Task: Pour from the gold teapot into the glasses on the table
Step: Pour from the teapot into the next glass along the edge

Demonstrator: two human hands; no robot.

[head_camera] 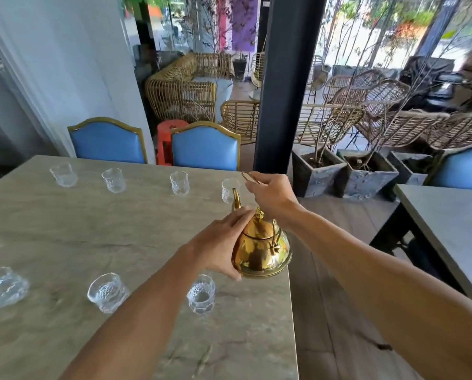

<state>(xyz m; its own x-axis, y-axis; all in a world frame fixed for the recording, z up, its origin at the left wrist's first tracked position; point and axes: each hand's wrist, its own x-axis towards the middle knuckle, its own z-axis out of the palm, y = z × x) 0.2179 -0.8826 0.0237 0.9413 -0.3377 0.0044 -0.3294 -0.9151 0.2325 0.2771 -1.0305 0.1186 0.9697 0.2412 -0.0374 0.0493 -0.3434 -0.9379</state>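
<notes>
The gold teapot (260, 249) hangs tilted above the right side of the grey stone table (78, 237). My right hand (271, 194) grips its thin wire handle from above. My left hand (222, 244) lies flat against the pot's left side, fingers straight and reaching up to the lid. The spout points away toward the far right glass (229, 190), which stands just behind its tip. Several clear glasses stand along the far edge, such as one glass (179, 182). Three more line the near side, the closest glass (201, 294) just below the pot.
Two blue chairs with gold frames (206, 148) stand behind the table. The table's right edge (291, 297) runs beside a wooden floor. Stone planters (366, 174) and a dark pillar (284, 83) lie beyond, and another table (448, 229) is at the right.
</notes>
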